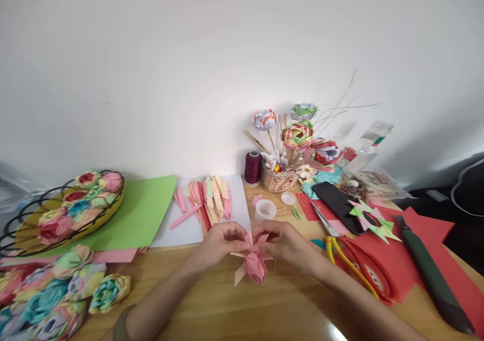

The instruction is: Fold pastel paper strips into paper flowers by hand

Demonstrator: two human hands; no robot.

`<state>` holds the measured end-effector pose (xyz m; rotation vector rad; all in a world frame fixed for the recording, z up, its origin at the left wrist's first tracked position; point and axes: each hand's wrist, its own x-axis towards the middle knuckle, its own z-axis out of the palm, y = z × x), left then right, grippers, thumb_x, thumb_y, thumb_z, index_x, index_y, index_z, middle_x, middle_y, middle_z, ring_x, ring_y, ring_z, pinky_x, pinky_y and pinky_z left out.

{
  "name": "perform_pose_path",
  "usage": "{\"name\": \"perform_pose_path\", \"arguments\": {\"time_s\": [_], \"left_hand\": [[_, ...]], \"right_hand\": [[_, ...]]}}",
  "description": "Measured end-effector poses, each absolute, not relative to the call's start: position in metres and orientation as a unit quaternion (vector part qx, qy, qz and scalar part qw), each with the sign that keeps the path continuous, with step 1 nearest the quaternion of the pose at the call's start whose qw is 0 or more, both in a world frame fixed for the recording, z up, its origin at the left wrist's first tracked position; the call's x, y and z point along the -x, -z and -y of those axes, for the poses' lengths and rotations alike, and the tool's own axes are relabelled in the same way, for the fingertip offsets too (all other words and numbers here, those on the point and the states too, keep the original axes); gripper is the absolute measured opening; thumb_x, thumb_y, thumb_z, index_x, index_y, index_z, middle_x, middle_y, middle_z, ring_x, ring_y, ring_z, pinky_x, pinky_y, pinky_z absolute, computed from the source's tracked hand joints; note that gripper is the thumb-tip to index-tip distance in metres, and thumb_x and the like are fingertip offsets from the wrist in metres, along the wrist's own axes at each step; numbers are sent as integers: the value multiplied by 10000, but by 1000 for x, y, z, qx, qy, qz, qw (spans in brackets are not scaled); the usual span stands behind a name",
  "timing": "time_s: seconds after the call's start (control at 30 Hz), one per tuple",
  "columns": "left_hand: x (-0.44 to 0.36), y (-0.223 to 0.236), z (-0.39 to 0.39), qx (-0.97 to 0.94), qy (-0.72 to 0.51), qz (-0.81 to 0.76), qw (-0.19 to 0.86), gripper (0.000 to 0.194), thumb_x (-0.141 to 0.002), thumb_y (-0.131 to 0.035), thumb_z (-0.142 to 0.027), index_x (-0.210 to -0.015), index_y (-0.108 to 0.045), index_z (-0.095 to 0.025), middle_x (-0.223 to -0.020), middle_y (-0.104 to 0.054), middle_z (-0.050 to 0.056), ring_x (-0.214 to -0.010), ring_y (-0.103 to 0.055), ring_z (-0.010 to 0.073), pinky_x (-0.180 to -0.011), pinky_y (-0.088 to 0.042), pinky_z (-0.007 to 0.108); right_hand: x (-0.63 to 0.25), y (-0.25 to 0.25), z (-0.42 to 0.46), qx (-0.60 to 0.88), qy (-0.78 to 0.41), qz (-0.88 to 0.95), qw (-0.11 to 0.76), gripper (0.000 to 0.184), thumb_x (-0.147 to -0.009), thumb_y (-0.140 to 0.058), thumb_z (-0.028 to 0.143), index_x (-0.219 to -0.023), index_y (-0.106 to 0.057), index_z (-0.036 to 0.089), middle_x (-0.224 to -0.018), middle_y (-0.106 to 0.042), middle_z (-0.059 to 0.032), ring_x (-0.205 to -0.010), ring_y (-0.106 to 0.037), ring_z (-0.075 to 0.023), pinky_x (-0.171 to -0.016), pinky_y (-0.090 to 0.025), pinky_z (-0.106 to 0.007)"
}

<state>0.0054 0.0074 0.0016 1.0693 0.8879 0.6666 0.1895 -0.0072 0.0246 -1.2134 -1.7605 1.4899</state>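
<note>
A pink paper flower [255, 267] hangs between my two hands above the wooden table, its folded head facing down toward me. Pink and peach petal strips stick out around its base. My left hand [227, 240] pinches the flower's upper left side between thumb and fingers. On the opposite side, my right hand [282, 237] grips the upper right strips with its fingertips. The fingertips partly cover the strips, so the exact hold is hidden. Just beyond my hands stands a small white plastic cup [265, 210].
Folded paper strips [212, 197] lie on white paper behind my left hand. Finished paper flowers fill a yellow basket [28, 225] and the table's left. To the right are scissors [355, 268], a phone [336, 205] and a green-handled cutter [434, 275]. A thread spool [252, 168] stands by the wall.
</note>
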Motion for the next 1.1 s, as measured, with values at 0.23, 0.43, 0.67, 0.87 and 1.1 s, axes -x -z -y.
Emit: {"name": "perform_pose_path", "arguments": {"time_s": [0.23, 0.43, 0.67, 0.87, 1.1], "left_hand": [[1, -8, -14, -470, -274, -404, 735, 243, -540, -746, -258, -689, -630, -106, -661, -617, 9, -632, -570, 111, -657, -442, 255], [0, -6, -14, -497, -286, -415, 706, 239, -561, -728, -246, -714, -602, -114, -704, -605, 8, -665, -556, 106, -670, -414, 243], [-9, 4, -4, -554, -339, -386, 655, 225, -672, -658, -306, -761, -533, -141, -776, -581, 25, -710, -547, 114, -632, -408, 227], [-16, 7, 6, -546, -390, -388, 632, 201, -707, -629, -291, -781, -512, -145, -726, -565, 6, -634, -538, 98, -625, -438, 237], [-19, 8, 10, -533, -425, -369, 632, 203, -710, -631, -295, -759, -495, -151, -724, -573, 2, -593, -570, 99, -610, -456, 240]], "right_hand": [[-180, -26, 6, 446, -439, 726, 286, 117, -755, -613, 266, -793, -680, 177, -778, -623, -21, -726, -576, -143, -659, -426, -242], [-179, -2, 8, 484, -378, 716, 332, 151, -782, -583, 307, -820, -674, 192, -799, -644, -38, -740, -594, -160, -665, -449, -265], [-175, -3, 19, 512, -316, 713, 360, 130, -809, -544, 274, -857, -634, 193, -809, -621, -50, -757, -582, -177, -667, -464, -286], [-173, -2, 27, 503, -265, 720, 397, 109, -828, -517, 238, -870, -605, 190, -837, -591, -57, -785, -579, -179, -676, -467, -285], [-171, 1, 29, 489, -243, 720, 428, 56, -819, -534, 208, -853, -577, 196, -903, -581, -58, -811, -591, -164, -703, -481, -273]]}}
